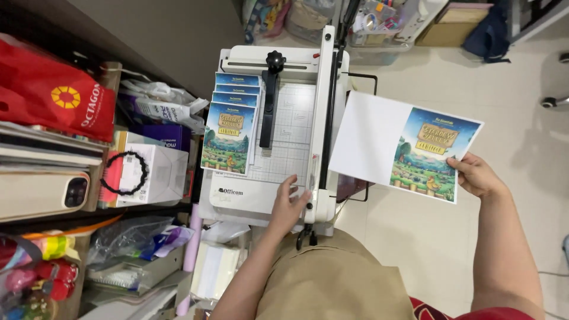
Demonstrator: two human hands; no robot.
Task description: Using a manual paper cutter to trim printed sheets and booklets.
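Head view: right hand (474,175) is pinching an uncut half-printed sheet (403,145) off to the cutter's (275,184) right, left hand (290,204) lying open, empty on its base, w/ four trimmed prints (230,127) already stacking there.

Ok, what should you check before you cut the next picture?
1. Right hand holds the printed sheet by its picture end: ok.
2. Sheet on the paper cutter bed: not ok, held out to the side.
3. Left hand clear of the blade arm: not ok, fingers rest beside it.
4. Cut cards stacked at the bed's left edge: ok.
5. Black clamp loosened: cannot tell.
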